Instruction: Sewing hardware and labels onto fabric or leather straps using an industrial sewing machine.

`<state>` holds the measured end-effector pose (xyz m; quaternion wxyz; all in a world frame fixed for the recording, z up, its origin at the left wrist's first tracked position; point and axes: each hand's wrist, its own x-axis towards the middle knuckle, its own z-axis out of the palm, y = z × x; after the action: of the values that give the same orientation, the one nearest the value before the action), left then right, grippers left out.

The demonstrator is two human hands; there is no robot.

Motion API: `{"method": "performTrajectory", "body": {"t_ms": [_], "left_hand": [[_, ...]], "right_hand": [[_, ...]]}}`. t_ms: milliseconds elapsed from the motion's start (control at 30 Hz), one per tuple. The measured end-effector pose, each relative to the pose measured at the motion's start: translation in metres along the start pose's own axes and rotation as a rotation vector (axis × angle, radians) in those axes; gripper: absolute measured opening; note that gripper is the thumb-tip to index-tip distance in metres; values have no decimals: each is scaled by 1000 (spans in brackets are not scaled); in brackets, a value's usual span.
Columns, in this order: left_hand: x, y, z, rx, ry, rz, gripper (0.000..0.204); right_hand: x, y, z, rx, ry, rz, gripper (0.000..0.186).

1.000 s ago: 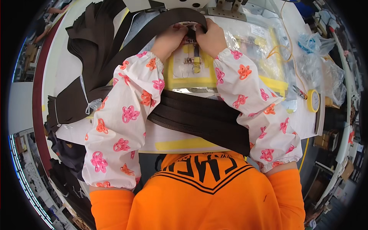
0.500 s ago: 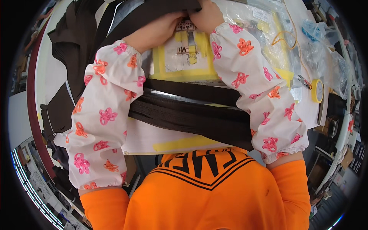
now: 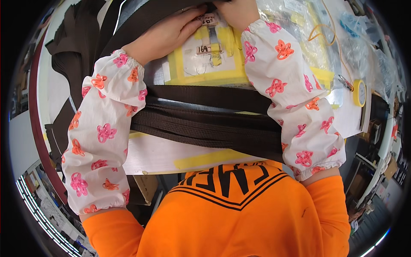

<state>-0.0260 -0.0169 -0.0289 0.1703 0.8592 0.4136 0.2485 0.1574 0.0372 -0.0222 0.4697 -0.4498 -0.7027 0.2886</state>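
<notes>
1. Orange fabric of the person's top [image 3: 239, 214] fills the near edge of the view; both forearms rise from it in white sleeve covers [image 3: 102, 141] printed with pink and orange flowers.
2. A stack of dark brown webbing straps [image 3: 205, 124] lies across the near part of the table [image 3: 171, 154], passing under both forearms. Its long axis runs left to right.
3. A strip of yellow tape [image 3: 205, 158] sits on the table surface just in front of the stack.
4. Beyond the stack, a yellow-bordered template [image 3: 205, 64] is fixed flat on the table between the two forearms.
5. The left hand [image 3: 167, 36] lies palm down, fingers extended and together, pressing a dark strap band [image 3: 141, 21] at the template's far edge. It is flat, not clenched.
6. The right hand [image 3: 235, 10] meets the same band just beside the left hand. It is cut by the picture's upper edge; whether it grips or presses cannot be told.
7. The band lies directly ahead of both hands, running leftward and toward the near side, with the left hand covering more of it.
8. Far right: a yellow tape roll [image 3: 358, 92] and clear plastic bags [image 3: 351, 47].
</notes>
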Motion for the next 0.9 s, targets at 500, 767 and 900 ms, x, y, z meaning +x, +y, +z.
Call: {"method": "performTrajectory", "body": {"t_ms": [500,767,900], "left_hand": [[17,38,-33,181,-50,130,26],[11,46,-37,241,-206,-153,21],[5,84,-55,73,-282,-368,16]], "right_hand": [[-40,-18,-25,-9,-263,-174,17],[-41,-34,-6,-690,-381,-361,24],[-43,-44,14,-944,-373,-355,30]]}}
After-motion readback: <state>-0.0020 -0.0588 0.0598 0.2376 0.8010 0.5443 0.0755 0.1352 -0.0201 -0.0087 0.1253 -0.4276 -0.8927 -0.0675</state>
